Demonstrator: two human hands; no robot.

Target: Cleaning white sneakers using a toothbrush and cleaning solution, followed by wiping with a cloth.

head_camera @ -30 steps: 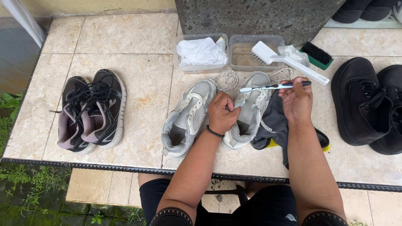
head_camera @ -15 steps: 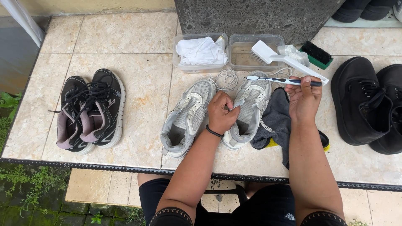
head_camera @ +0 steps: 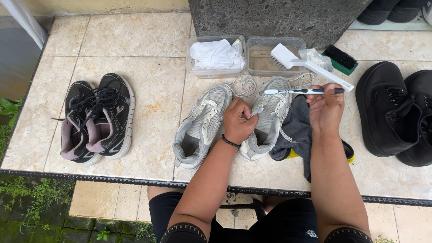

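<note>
While your left hand (head_camera: 238,120) closes on the near side of the right-hand shoe of the grey pair (head_camera: 269,116), pinching its tongue or collar between thumb and fingers, your right hand (head_camera: 325,108) holds a toothbrush (head_camera: 302,91) level above that shoe, the fingers wrapped round the dark handle and the white head pointing left over the toe. The other grey shoe (head_camera: 200,126) lies just beside your left hand, toe away from you and heel close to the table's front edge. Both shoes are unlaced, and their loose laces (head_camera: 245,85) sit coiled between the toes and the two clear plastic tubs at the back. The left tub (head_camera: 215,57) holds a crumpled white cloth (head_camera: 216,54); the right tub (head_camera: 274,56) has a white scrubbing brush (head_camera: 310,66) resting across it, its handle running out to the right. A green-backed brush with black bristles (head_camera: 340,59) lies beyond that. Under your right wrist a dark grey cloth (head_camera: 297,130) is draped beside the held shoe, with a yellow-edged thing showing beneath it. A black and pink pair of trainers (head_camera: 96,119) stands well apart to your left, and a pair of black shoes (head_camera: 398,114) to your right, all on the pale tiled tabletop (head_camera: 112,40).
</note>
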